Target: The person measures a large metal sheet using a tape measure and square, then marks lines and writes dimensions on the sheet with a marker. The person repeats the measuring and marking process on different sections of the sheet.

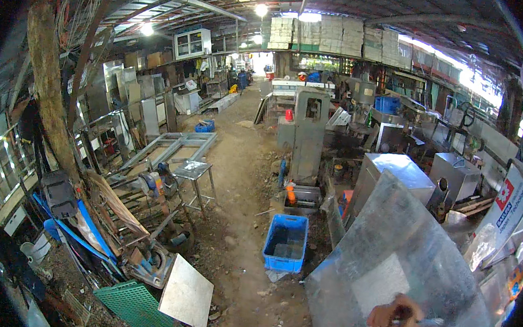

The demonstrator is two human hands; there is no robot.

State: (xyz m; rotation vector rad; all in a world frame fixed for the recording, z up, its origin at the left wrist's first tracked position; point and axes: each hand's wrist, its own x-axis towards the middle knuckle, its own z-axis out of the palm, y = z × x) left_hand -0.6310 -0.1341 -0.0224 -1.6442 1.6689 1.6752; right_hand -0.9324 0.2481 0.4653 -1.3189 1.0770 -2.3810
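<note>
My right hand (pixel 394 324) is at the lower right, its fingers curled closed. Something small and dark shows at the top of the fist, too unclear to name. Directly behind the hand stands a large grey sheet (pixel 353 250), smooth and dull like sheet metal, with a paler square patch in its middle. Whether the hand touches the sheet I cannot tell. Beside the fist, a light bluish smear lies over the sheet. My left hand is out of view.
A dirt path (pixel 237 241) runs ahead past a blue plastic crate (pixel 284 263) and a grey machine column (pixel 308 136). At left are a small metal table (pixel 191 170), a pale square panel (pixel 186 291) and a green grid (pixel 130 305). Metal boxes (pixel 399 171) stand right.
</note>
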